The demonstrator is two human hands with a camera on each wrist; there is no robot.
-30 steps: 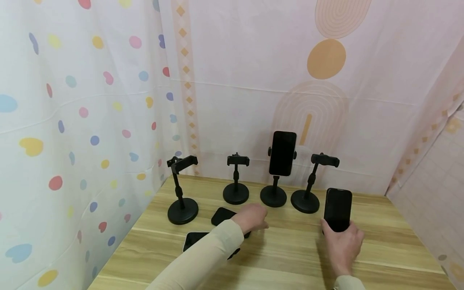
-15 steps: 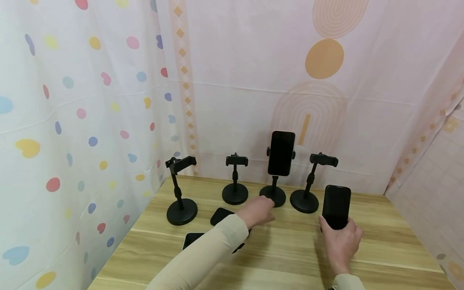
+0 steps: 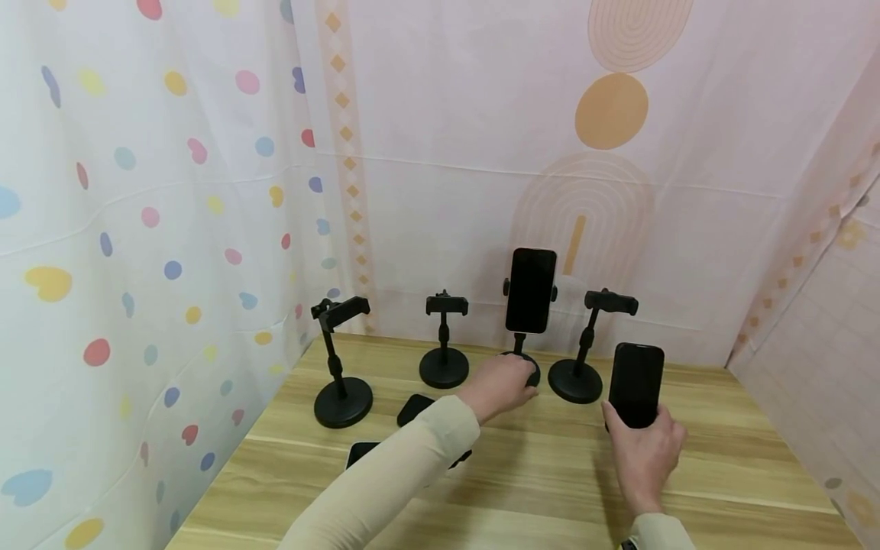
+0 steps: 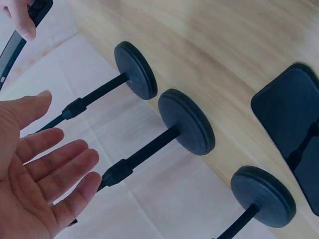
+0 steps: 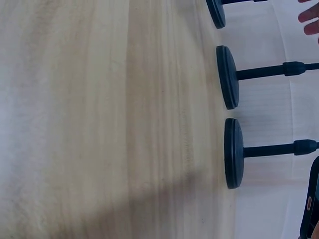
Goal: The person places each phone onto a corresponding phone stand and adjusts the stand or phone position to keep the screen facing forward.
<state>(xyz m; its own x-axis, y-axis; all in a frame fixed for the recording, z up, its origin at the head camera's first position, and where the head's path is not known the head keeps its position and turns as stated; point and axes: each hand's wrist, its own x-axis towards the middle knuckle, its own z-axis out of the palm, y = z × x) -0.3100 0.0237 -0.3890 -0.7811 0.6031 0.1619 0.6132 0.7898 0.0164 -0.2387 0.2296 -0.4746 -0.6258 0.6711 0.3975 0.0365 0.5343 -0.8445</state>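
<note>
My right hand (image 3: 646, 457) grips a black phone (image 3: 635, 386) by its lower end, upright above the table's right side. Its edge shows in the right wrist view as a dark phone case (image 5: 309, 204). My left hand (image 3: 500, 384) is stretched out over the table with nothing in it, fingers relaxed and spread in the left wrist view. It overlaps the round base of a phone stand whose clamp bears another phone (image 3: 532, 290). To the right, between both hands, stands a phone stand (image 3: 576, 380) with a bare clamp.
Two more bare phone stands, one at the far left (image 3: 344, 401) and one at the back (image 3: 444, 368), stand on the wooden table (image 3: 550, 496). A phone (image 3: 412, 409) and a second phone (image 3: 360, 452) lie partly hidden by my left sleeve. Patterned curtains hang behind.
My left hand has moved right and away from me, from over the lying phones to the stand that bears a phone. My right hand has raised its phone slightly.
</note>
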